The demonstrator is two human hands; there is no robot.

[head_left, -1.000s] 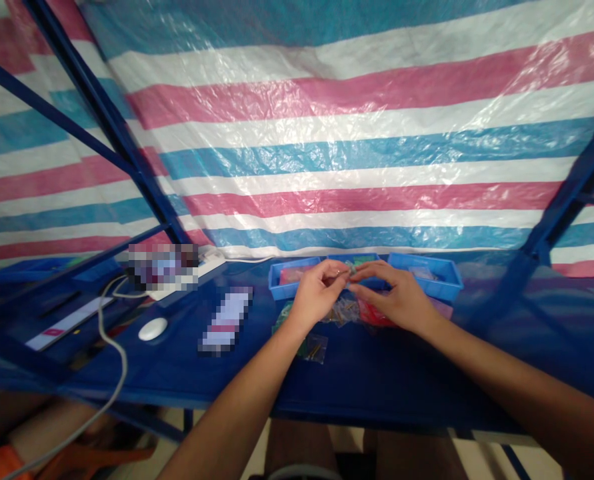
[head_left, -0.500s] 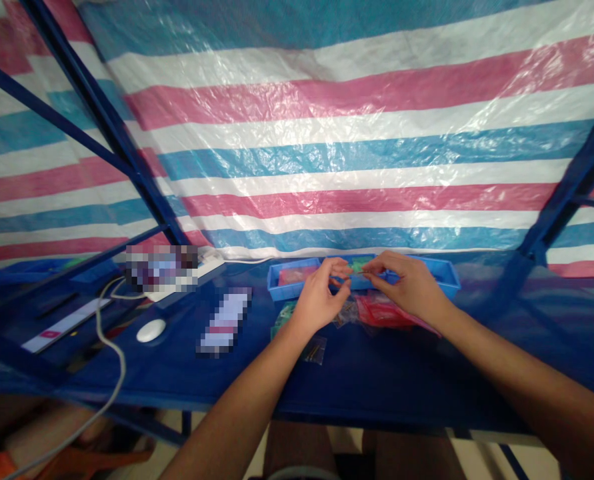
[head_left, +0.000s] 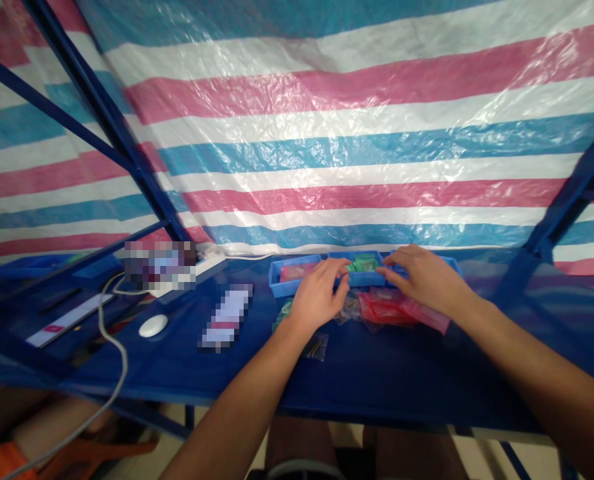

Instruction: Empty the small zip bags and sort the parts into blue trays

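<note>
My left hand (head_left: 319, 293) hovers at the front of the middle blue bin, its fingers curled toward the thumb. Whatever lies between those fingertips is hidden or too small to make out. My right hand (head_left: 421, 280) is over the right blue bin (head_left: 454, 268), thumb and fingers apart with nothing visible between them. Small green packets (head_left: 364, 263) lie in the middle blue bin (head_left: 373, 279), between the hands. Pinkish-red plastic bags (head_left: 384, 308) lie below my right hand. Beside them are small clear bags (head_left: 349, 310) with dark contents.
The left blue bin (head_left: 283, 288) holds red packets (head_left: 297, 271). A clear bag with thin brass-coloured pieces (head_left: 317, 348) and green packets (head_left: 283, 312) lie nearer me. Leftward are a blurred-out phone (head_left: 227, 317), a white mouse-shaped object (head_left: 153, 325), a power strip (head_left: 204, 267) and a cable (head_left: 111, 340).
My hands have come apart from a thin small piece pinched between them. My right hand has moved right and opened its fingers; my left has stayed nearly in place.
</note>
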